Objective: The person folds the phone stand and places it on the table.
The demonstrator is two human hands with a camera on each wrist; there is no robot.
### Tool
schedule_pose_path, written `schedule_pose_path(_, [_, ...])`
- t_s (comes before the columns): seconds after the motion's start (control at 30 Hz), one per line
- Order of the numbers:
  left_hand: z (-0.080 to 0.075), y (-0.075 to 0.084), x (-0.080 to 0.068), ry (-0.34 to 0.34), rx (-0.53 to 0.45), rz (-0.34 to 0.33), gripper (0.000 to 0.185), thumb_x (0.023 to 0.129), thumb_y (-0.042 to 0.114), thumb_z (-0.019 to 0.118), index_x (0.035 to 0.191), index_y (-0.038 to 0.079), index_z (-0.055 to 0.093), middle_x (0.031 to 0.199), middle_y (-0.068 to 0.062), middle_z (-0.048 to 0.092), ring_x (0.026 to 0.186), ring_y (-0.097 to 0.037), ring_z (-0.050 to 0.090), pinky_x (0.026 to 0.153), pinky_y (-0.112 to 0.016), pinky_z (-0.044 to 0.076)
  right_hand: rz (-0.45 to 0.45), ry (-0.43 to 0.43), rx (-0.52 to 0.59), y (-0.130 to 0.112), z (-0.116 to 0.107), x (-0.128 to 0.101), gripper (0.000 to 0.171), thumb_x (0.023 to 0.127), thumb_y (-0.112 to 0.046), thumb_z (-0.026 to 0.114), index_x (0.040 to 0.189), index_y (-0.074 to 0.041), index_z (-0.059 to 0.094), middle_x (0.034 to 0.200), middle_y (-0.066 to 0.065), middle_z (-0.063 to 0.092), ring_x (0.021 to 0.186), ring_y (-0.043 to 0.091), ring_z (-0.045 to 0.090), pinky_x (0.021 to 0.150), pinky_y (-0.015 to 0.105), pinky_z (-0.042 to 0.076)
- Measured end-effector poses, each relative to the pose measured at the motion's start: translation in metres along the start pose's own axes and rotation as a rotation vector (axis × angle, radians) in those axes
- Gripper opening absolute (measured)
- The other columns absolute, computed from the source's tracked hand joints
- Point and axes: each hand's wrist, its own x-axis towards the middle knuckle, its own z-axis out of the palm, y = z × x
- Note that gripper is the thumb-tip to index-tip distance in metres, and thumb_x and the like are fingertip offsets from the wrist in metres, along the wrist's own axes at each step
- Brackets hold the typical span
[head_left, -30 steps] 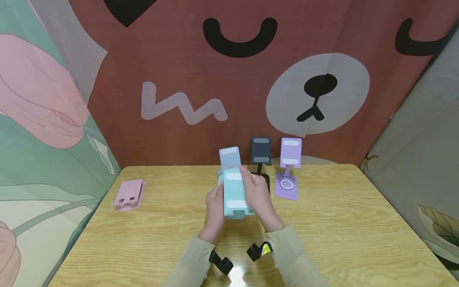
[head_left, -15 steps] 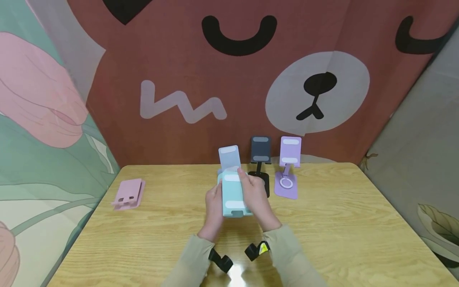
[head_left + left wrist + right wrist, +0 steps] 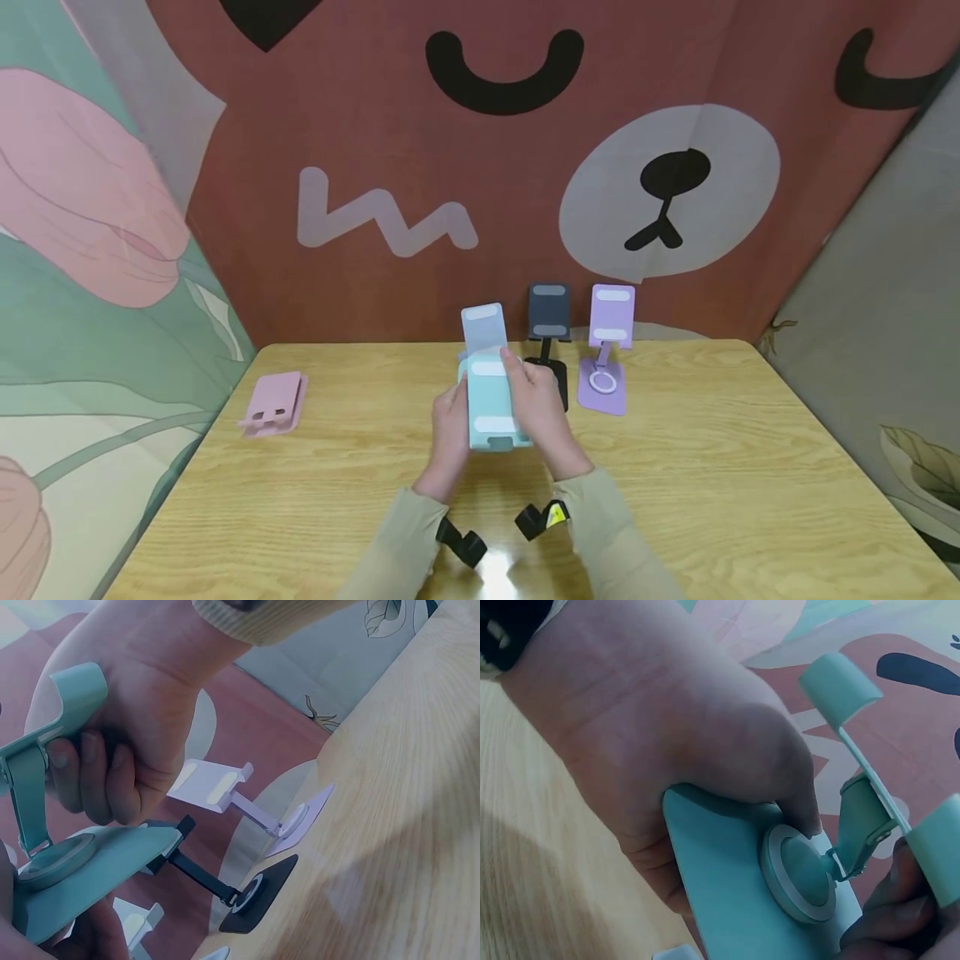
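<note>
Both hands hold a teal phone stand [image 3: 491, 398] above the middle of the table. My left hand [image 3: 450, 425] grips its flat base plate [image 3: 712, 870], thumb close by the round ring [image 3: 799, 874]. My right hand [image 3: 542, 408] holds the upper phone rest, its thumb along the right edge in the head view. Curled fingers [image 3: 94, 776] of the right hand show behind that rest in the left wrist view. A hinged arm [image 3: 862, 817] joins base and rest, unfolded so the two plates stand apart.
Behind the hands stand a light blue phone stand [image 3: 484, 327], partly hidden, a black one [image 3: 549, 312] and a purple one [image 3: 612, 315], along the table's back edge. A folded pink stand [image 3: 276, 402] lies at the left on the wooden table [image 3: 720, 467].
The teal stand stays in both hands at nearly the same place, its rest tilted very slightly. The other stands have not moved; the head view shifts a little.
</note>
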Motion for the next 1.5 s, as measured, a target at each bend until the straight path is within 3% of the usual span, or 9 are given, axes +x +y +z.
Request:
schedule_pose_path(0.23, [-0.001, 0.001, 0.000, -0.068, 0.048, -0.020, 0.053, 0.112, 0.039, 0.038, 0.105, -0.001, 0.072, 0.082, -0.006, 0.069, 0.072, -0.013, 0.063, 0.066, -0.027, 0.052, 0.004, -0.007, 0.051, -0.003, -0.005, 0.000, 0.058, 0.104, -0.053, 0.052, 0.067, -0.009, 0.061, 0.062, 0.007, 0.058, 0.056, 0.021, 0.055, 0.051, 0.034, 0.048])
schedule_pose_path(0.43, [-0.006, 0.003, 0.000, -0.118, 0.147, -0.060, 0.069, 0.110, 0.055, 0.023, 0.129, 0.004, 0.067, 0.102, -0.010, 0.070, 0.094, -0.021, 0.064, 0.087, -0.039, 0.052, 0.019, -0.011, 0.051, -0.001, -0.008, 0.001, 0.060, 0.103, -0.054, 0.053, 0.065, -0.009, 0.059, 0.061, 0.007, 0.058, 0.055, 0.020, 0.055, 0.052, 0.033, 0.048])
schedule_pose_path(0.57, [-0.009, 0.002, 0.000, -0.140, 0.153, -0.089, 0.080, 0.106, 0.063, 0.019, 0.138, 0.004, 0.062, 0.122, -0.016, 0.068, 0.115, -0.030, 0.061, 0.100, -0.048, 0.046, 0.025, -0.016, 0.051, 0.000, -0.010, 0.001, 0.059, 0.104, -0.052, 0.052, 0.066, -0.008, 0.061, 0.063, 0.008, 0.060, 0.056, 0.022, 0.058, 0.052, 0.035, 0.051])
schedule_pose_path(0.67, [-0.010, 0.003, 0.000, -0.168, 0.147, -0.098, 0.083, 0.104, 0.067, 0.020, 0.139, 0.004, 0.060, 0.128, -0.015, 0.066, 0.121, -0.030, 0.058, 0.103, -0.048, 0.044, 0.019, -0.015, 0.055, 0.001, -0.011, 0.002, 0.059, 0.104, -0.051, 0.052, 0.064, -0.008, 0.059, 0.062, 0.008, 0.060, 0.056, 0.023, 0.058, 0.052, 0.035, 0.051])
schedule_pose_path(0.93, [-0.009, 0.013, -0.005, -0.257, 0.164, -0.109, 0.072, 0.104, 0.063, 0.040, 0.135, 0.000, 0.059, 0.102, -0.008, 0.067, 0.092, -0.018, 0.062, 0.084, -0.035, 0.050, 0.005, -0.012, 0.036, 0.001, -0.011, 0.001, 0.060, 0.104, -0.053, 0.051, 0.069, -0.007, 0.067, 0.060, 0.008, 0.060, 0.053, 0.022, 0.058, 0.049, 0.033, 0.050])
schedule_pose_path(1.07, [-0.006, 0.016, -0.007, -0.248, 0.154, -0.124, 0.071, 0.103, 0.059, 0.047, 0.138, -0.002, 0.055, 0.105, -0.010, 0.067, 0.091, -0.017, 0.062, 0.082, -0.033, 0.051, -0.001, -0.006, 0.020, 0.002, -0.008, 0.001, 0.060, 0.105, -0.051, 0.050, 0.065, -0.009, 0.063, 0.057, 0.006, 0.057, 0.051, 0.021, 0.056, 0.048, 0.033, 0.048])
schedule_pose_path(1.27, [-0.004, 0.014, -0.005, -0.219, 0.194, -0.128, 0.076, 0.100, 0.066, 0.046, 0.139, 0.001, 0.056, 0.107, -0.011, 0.067, 0.091, -0.018, 0.062, 0.082, -0.033, 0.051, -0.030, -0.001, 0.009, 0.002, -0.006, 0.000, 0.062, 0.104, -0.055, 0.049, 0.060, -0.010, 0.051, 0.052, 0.005, 0.049, 0.048, 0.021, 0.051, 0.047, 0.033, 0.045])
schedule_pose_path(1.5, [-0.003, 0.015, -0.004, -0.192, 0.192, -0.110, 0.076, 0.101, 0.066, 0.043, 0.135, -0.001, 0.059, 0.102, -0.010, 0.067, 0.086, -0.018, 0.063, 0.076, -0.032, 0.052, -0.030, -0.011, 0.023, -0.004, -0.006, -0.001, 0.062, 0.102, -0.060, 0.049, 0.072, -0.008, 0.066, 0.060, 0.006, 0.057, 0.055, 0.021, 0.056, 0.053, 0.034, 0.049])
